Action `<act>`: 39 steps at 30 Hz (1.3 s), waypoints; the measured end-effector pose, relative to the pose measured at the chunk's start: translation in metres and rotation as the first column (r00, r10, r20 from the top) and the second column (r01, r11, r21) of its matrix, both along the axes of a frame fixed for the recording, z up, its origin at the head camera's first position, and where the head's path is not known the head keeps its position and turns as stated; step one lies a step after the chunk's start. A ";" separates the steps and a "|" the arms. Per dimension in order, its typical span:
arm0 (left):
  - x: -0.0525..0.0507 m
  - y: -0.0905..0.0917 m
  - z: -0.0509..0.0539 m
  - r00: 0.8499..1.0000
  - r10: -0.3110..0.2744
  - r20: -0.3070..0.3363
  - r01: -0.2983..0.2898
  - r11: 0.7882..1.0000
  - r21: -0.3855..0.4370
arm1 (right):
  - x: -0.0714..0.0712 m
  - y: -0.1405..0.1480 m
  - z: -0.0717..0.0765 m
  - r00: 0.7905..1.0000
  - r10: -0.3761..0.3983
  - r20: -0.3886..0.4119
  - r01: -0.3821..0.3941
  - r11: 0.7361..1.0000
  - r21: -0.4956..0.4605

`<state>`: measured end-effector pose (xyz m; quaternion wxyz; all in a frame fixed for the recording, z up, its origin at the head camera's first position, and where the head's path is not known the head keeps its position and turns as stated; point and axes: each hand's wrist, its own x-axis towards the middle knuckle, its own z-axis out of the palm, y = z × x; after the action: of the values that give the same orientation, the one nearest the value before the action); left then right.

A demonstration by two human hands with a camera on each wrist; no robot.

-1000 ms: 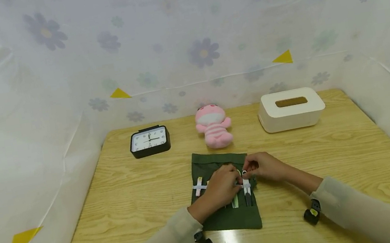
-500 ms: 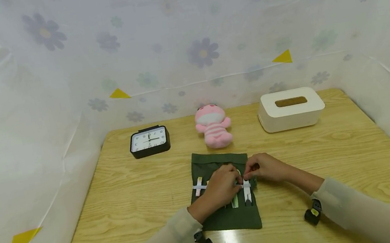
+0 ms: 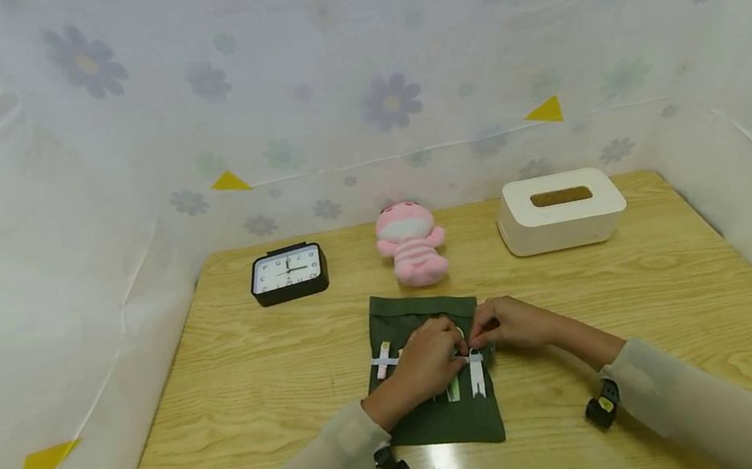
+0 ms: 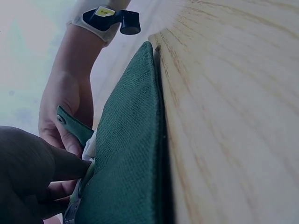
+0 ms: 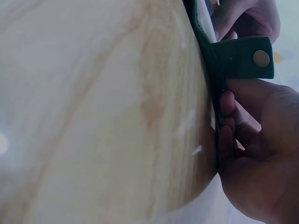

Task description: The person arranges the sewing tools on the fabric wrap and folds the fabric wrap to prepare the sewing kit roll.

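Note:
A dark green fabric tool roll [image 3: 441, 426] lies spread on the table, a pale elastic band [image 3: 384, 361] running across it. My left hand [image 3: 430, 352] lies over its middle, fingers and thumb pinching near the band's right part. At the right side, white thread snips [image 3: 478, 378] stand under the band, their lower end inside the pocket. My right hand [image 3: 506, 323] pinches the looped top of the snips. Left of my left hand, a small pink and white stick-shaped item [image 3: 383, 360] is tucked under the band. A pale green item [image 3: 453, 390] shows partly below the left hand.
Behind the roll lies a pink plush toy [image 3: 413, 249]. A black-framed clock [image 3: 289, 272] is at the back left and a white tissue box [image 3: 561, 212] at the back right. A snap strap [image 5: 243, 58] sticks out from the roll's right edge. Flower-print sheeting surrounds the table.
The snips have slid down toward me under the band, and their dark tips have gone out of sight in the pocket. My right hand moved down slightly with them; the left stayed put.

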<state>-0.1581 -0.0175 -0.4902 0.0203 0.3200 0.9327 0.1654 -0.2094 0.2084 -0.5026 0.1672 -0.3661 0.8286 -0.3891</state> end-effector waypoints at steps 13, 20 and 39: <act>-0.001 -0.002 0.004 0.998 -0.069 0.002 0.069 0.998 -0.007 | 0.002 0.007 0.005 0.989 -0.103 0.105 0.105 0.994 -0.012; -0.009 -0.014 0.010 0.988 -0.144 0.048 0.143 0.989 0.038 | 0.013 0.011 0.022 0.977 -0.207 0.045 0.208 0.978 -0.009; -0.063 -0.109 0.018 0.996 0.076 -0.037 -0.070 0.986 0.149 | 0.086 0.017 0.036 0.922 -0.388 -0.004 0.386 0.918 -0.089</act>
<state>-0.2206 -0.1266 -0.4721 -0.0295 0.2896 0.9292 0.2275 -0.1234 0.2257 -0.4670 0.0618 -0.2062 0.8687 -0.4461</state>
